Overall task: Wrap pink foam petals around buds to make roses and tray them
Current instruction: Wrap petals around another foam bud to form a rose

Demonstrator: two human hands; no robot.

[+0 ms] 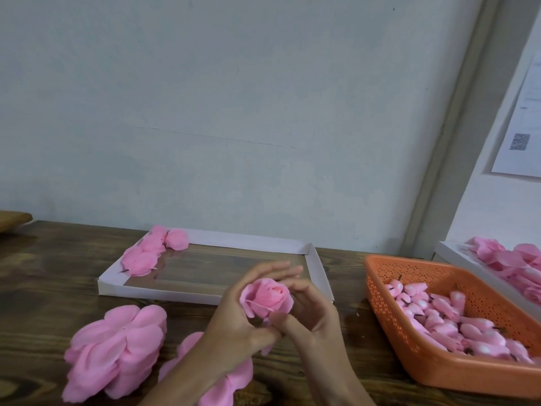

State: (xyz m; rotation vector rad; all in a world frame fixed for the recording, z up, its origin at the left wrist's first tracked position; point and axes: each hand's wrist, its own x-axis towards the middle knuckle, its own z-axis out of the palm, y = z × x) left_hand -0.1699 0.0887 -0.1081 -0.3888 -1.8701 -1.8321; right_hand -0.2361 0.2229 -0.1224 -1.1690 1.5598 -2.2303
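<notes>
Left hand [234, 325] and right hand [313, 320] are seen up close, each grip clamped on one pink rose [268, 298], held above the surface [44, 288].

The basket [439, 373] is smooth orange plastic (perforated all over). Left of it, the tray [317, 268] is matt white card. Farther left, the petals [117, 353] are soft matt foam. Beneath it, the table [44, 288] is dark, grained wood.

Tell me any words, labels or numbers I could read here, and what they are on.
Nothing can be read.
Sheet of paper on the right wall: faint lines of print, too blurred to read.
Same sheet: a square code patch, no legible characters.
</notes>
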